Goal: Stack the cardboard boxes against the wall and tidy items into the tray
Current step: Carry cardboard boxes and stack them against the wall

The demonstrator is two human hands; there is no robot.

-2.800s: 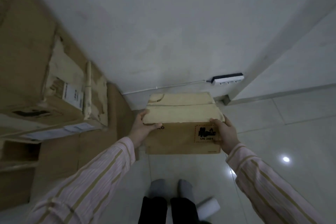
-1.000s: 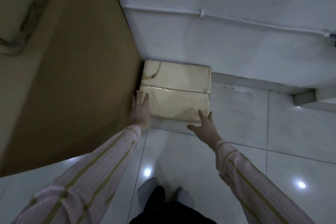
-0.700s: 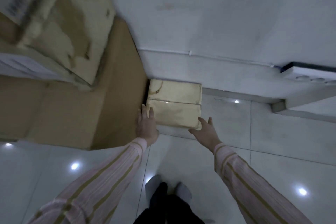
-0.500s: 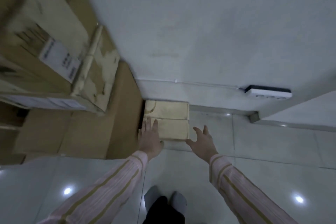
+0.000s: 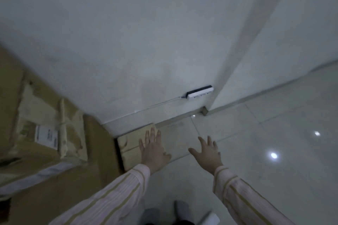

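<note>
A small cardboard box (image 5: 130,143) lies flat on the tiled floor, against the wall and beside a large cardboard box (image 5: 98,162). My left hand (image 5: 153,150) hovers over the small box with straight spread fingers and hides its right part. My right hand (image 5: 206,153) is held out over the bare floor to the right of the box, fingers spread, holding nothing. No tray is in view.
A torn, labelled cardboard box (image 5: 49,133) sits on top of the large one at the left. A white power strip (image 5: 200,93) with its cable is fixed low on the wall. A white object (image 5: 210,218) lies by my feet.
I set the small box down on the floor by the wall and let go of it. Both hands have since lifted away and the view has risen.
</note>
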